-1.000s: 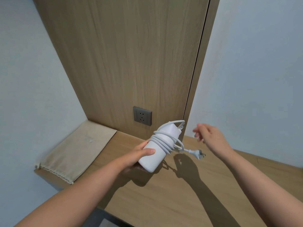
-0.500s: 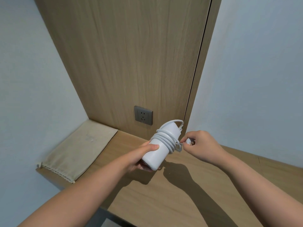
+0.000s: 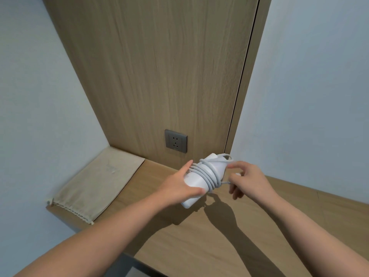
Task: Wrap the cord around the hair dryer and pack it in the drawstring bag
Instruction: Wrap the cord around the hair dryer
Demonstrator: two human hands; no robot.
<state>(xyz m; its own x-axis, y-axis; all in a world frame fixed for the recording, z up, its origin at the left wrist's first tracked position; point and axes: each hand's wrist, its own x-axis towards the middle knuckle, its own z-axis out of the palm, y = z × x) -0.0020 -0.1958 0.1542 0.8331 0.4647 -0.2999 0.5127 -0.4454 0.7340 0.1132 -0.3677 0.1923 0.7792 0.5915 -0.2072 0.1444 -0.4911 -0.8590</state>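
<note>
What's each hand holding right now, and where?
Left hand grips the hair dryer around its lower body; right hand pinches the cord near its loose end.

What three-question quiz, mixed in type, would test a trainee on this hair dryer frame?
1. True or false: the beige fabric drawstring bag lies flat on the wooden shelf, apart from both hands.
2. Which hand grips the body of the white cylindrical hair dryer? A) left hand B) right hand C) neither
3. Fill in: the white cord is coiled around the ____.

Key: 1 true. 2 A; the right hand pinches the cord's loose end beside the coils. 3 hair dryer; the grey wall socket has nothing plugged in.
</note>
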